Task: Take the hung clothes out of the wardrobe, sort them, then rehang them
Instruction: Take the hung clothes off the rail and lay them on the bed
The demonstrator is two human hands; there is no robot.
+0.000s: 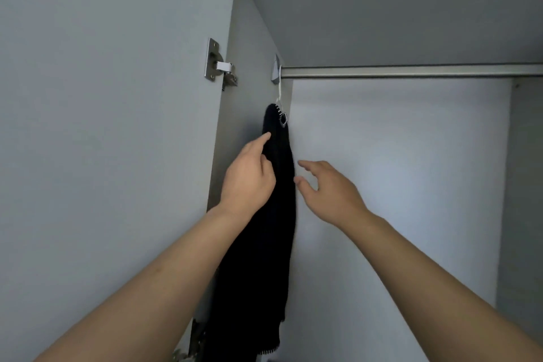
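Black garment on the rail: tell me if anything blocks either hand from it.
Nothing visible does. The left hand is already against the black garment, fingers on its left side. The right hand is open just right of it, with only bare wardrobe space between. The garment hangs alone at the rail's left end.

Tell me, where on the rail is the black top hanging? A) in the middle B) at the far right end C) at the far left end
C: the black top hangs at the left end of the rail, by its bracket.
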